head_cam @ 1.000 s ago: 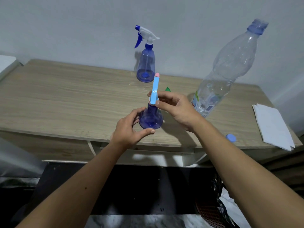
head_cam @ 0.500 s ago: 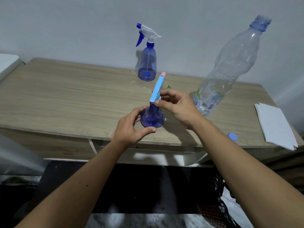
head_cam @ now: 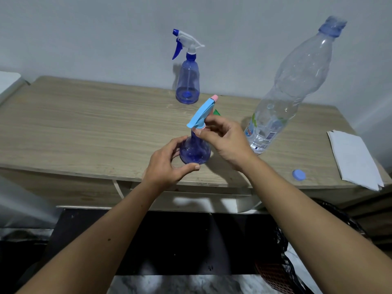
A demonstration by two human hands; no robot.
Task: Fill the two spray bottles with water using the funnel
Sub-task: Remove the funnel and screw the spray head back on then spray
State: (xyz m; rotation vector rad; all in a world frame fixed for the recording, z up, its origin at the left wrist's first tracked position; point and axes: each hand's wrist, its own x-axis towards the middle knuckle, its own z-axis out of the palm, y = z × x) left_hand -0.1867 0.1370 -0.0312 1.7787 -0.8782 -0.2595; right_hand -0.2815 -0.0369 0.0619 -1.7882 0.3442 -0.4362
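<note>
A small blue spray bottle (head_cam: 195,150) stands near the front edge of the wooden table (head_cam: 84,128). My left hand (head_cam: 167,164) grips its round base. My right hand (head_cam: 224,137) pinches its light-blue and pink spray head (head_cam: 201,114) at the neck, and the head leans to the right. A second blue spray bottle (head_cam: 187,81) with a white and blue trigger stands at the back by the wall. A large clear water bottle (head_cam: 290,88), uncapped, stands to the right, partly filled. A green tip (head_cam: 216,112) shows behind my right hand.
A blue bottle cap (head_cam: 298,174) lies near the table's front right edge. Folded white paper (head_cam: 354,158) lies at the far right. Below the table on the right are a black bag (head_cam: 284,262) and a reddish basket (head_cam: 273,279).
The spray head has turned in my right hand, from edge-on upright to leaning right. My left hand keeps its hold on the base.
</note>
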